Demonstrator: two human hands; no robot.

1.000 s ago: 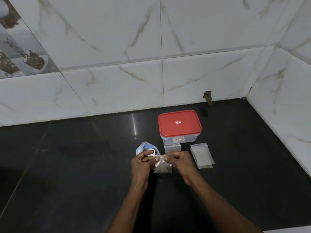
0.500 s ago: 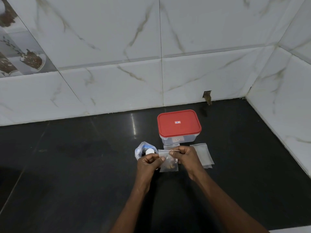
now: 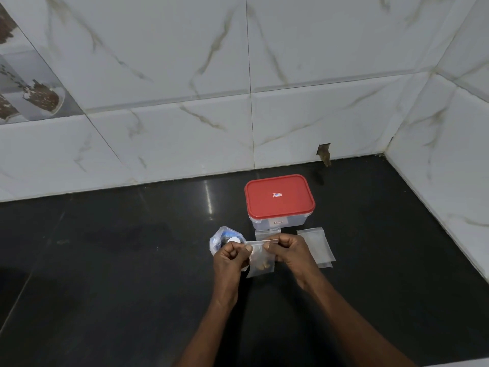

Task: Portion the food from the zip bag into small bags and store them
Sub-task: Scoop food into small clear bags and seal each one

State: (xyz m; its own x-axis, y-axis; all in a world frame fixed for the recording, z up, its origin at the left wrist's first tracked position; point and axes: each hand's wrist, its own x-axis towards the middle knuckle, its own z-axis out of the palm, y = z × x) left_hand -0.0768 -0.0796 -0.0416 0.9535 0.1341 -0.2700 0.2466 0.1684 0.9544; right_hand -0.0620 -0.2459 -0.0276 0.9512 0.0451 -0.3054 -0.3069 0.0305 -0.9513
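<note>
The white marble-tiled wall point(image 3: 185, 62) takes up most of what I can see, rising directly behind the red-lidded container point(image 3: 279, 200) and turning a corner off to its right; the glossy black counter point(image 3: 105, 260) spreads out beneath the container and to either side of it. The container itself is a clear rectangular box with its red lid pressed on, standing close to the wall. Just in front of it the person's two hands are drawn in close together; the left hand point(image 3: 230, 260) sits in front of the container and a little to its left, the right hand point(image 3: 291, 252) straight in front of it. Each pinches one end of the top strip of a small bag point(image 3: 260, 260), which hangs clear of the counter between them. A stack of empty clear bags point(image 3: 316, 246) lies flat on the counter in front of the container's right corner, just beside the right hand. The crumpled zip bag point(image 3: 221, 235), blue and white, sits in front of the container to the left, partly hidden behind the left hand. A few brownish bits of food point(image 3: 264, 266) lie at the bottom of the small bag; what looks like another clear bag point(image 3: 266, 234) lies touching the container's front, though it is too faint to be sure.
</note>
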